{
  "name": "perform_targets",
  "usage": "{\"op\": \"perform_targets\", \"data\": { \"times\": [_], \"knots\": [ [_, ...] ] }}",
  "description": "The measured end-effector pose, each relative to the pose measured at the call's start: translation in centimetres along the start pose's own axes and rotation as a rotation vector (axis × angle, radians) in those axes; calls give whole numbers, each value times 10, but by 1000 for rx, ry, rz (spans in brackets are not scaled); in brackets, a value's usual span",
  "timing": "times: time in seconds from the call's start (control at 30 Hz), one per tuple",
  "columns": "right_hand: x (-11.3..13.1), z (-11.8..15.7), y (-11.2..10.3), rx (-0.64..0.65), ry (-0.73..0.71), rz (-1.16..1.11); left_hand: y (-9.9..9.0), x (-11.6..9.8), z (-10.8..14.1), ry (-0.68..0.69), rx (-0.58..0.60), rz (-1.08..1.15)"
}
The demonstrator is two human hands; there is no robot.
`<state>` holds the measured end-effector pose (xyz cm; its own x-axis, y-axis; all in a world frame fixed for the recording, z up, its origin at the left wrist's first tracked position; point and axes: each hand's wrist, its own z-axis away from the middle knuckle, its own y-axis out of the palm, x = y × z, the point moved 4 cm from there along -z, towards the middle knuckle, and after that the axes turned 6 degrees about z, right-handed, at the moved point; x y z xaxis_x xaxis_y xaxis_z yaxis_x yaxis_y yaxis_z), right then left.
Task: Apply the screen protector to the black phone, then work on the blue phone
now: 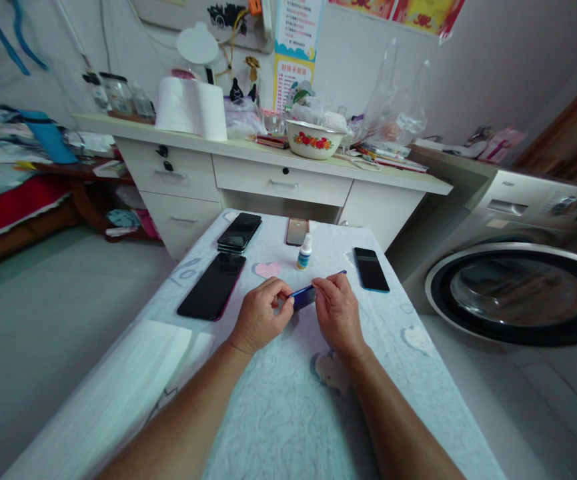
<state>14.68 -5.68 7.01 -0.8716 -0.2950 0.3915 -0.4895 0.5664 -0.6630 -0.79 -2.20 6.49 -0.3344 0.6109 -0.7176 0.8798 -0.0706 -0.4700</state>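
A blue phone (303,298) is held tilted up, one edge facing me, above the cloth-covered table. My left hand (262,315) pinches its left end between thumb and fingers. At its right end my right hand (339,315) is closed on it, and those fingers cover much of that side. Just beyond the phone a small white spray bottle (304,252) with a blue and yellow label stands upright. To the left lies a large black-screened phone (212,285) with a pink edge. Another phone (371,269) with a blue edge lies to the right.
Dark phones (239,231) lie stacked at the table's far left, and a phone with a light screen (297,231) lies at the far edge. Behind stands a white desk (283,175) bearing a flowered bowl (313,140) and paper rolls (211,112). A washing machine (513,233) stands on the right.
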Motion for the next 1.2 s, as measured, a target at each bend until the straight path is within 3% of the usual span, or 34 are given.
{"op": "perform_targets", "data": {
  "times": [0.37, 0.63, 0.9, 1.2],
  "knots": [
    [23, 7, 6, 70, -75, -66, 0, -1, -1, 35, 47, -85],
    [12, 4, 3, 53, -54, -33, 0, -3, -2, -19, 83, -35],
    [4, 1, -3, 23, -8, 9, -11, 12, -9, -142, 188, 91],
    [12, 3, 2, 41, -18, 9, -6, 20, -7, -228, 181, 251]
  ]
}}
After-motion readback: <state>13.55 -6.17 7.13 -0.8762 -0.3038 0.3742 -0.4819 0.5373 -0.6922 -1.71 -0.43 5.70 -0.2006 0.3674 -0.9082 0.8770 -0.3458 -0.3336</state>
